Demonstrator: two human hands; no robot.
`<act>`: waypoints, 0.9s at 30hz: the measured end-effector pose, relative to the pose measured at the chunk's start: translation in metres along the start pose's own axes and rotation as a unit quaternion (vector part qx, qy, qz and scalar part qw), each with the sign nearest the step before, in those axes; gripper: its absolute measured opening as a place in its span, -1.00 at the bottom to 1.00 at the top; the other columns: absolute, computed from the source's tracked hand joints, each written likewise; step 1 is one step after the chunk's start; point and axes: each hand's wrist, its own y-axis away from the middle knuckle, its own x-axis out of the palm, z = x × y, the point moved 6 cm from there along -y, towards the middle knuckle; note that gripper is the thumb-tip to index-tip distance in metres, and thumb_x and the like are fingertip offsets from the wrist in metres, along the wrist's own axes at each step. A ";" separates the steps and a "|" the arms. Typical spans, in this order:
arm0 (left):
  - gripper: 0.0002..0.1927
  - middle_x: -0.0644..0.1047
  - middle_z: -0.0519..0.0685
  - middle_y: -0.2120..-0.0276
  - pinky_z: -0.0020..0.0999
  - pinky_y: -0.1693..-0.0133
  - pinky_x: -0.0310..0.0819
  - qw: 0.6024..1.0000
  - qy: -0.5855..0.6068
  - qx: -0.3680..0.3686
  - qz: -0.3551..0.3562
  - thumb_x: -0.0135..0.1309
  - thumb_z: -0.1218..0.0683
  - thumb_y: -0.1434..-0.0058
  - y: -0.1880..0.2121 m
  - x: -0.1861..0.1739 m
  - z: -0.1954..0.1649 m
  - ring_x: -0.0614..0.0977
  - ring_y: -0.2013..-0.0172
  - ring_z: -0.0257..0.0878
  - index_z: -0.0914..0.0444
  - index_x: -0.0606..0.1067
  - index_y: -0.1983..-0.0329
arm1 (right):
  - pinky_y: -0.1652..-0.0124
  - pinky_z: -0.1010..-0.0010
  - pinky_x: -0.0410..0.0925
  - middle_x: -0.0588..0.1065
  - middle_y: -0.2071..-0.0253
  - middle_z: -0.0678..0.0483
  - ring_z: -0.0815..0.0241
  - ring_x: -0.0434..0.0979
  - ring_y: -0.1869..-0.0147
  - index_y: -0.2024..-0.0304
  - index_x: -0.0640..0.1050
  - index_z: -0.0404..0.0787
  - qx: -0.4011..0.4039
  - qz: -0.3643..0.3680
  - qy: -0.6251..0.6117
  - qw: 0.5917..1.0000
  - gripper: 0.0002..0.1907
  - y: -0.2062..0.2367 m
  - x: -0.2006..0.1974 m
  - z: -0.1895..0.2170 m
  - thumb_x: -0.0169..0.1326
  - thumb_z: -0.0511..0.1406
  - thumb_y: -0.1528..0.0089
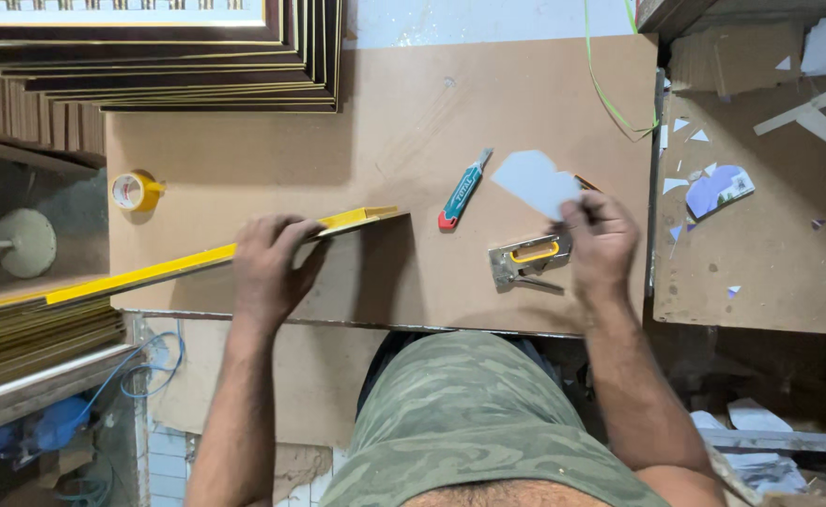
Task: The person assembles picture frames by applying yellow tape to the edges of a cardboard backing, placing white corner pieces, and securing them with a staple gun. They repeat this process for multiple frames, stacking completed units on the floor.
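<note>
One yellow strip [216,255] is gripped by the left hand [267,268], one paper piece [535,183] pinched by the right hand [601,239]; one stapler [525,261] and one knife [463,190] lie between.

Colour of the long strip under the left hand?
Yellow on top, with a darker underside; the strip lies under the left hand. Head view shows it best.

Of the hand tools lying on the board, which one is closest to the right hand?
The staple gun, metal with an orange handle, lies right beside the right hand. The utility knife, teal and red, lies farther off toward the middle of the board.
</note>
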 end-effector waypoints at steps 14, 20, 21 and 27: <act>-0.53 0.59 0.00 0.05 -0.17 0.08 0.53 0.994 0.100 0.041 -0.005 0.33 0.16 -0.25 -0.049 0.023 0.009 0.61 0.09 -0.03 0.27 0.43 -0.18 | -0.02 0.49 0.50 0.62 0.16 0.04 0.32 0.62 0.05 0.12 0.59 -0.32 -0.140 0.145 -0.028 0.979 -0.86 0.013 0.211 -0.040 0.29 -0.42 -0.30; -0.57 0.53 0.05 0.08 -0.10 0.08 0.52 0.989 0.103 0.080 -0.064 0.30 0.18 -0.30 -0.046 0.031 0.014 0.60 0.06 0.02 0.23 0.36 -0.13 | 0.12 0.54 0.48 0.62 0.22 0.12 0.40 0.59 0.15 0.13 0.59 -0.30 -0.062 0.134 -0.089 0.985 -0.87 0.007 0.214 -0.067 0.28 -0.40 -0.31; -0.62 0.51 0.10 0.08 -0.12 0.14 0.54 0.991 0.111 0.049 -0.047 0.31 0.19 -0.29 -0.046 0.034 0.017 0.62 0.12 -0.01 0.22 0.41 -0.09 | 0.12 0.55 0.48 0.62 0.22 0.12 0.41 0.59 0.15 0.13 0.59 -0.30 -0.065 0.127 -0.087 0.986 -0.87 0.007 0.214 -0.067 0.28 -0.41 -0.31; -0.73 0.49 0.13 0.07 -0.20 0.17 0.59 0.991 0.129 0.013 -0.003 0.32 0.22 -0.24 -0.045 0.027 0.017 0.64 0.16 -0.05 0.23 0.55 0.02 | 0.05 0.49 0.50 0.57 0.14 0.05 0.35 0.60 0.08 0.09 0.56 -0.29 -0.154 0.053 0.000 0.987 -0.81 0.023 0.221 -0.033 0.26 -0.39 -0.28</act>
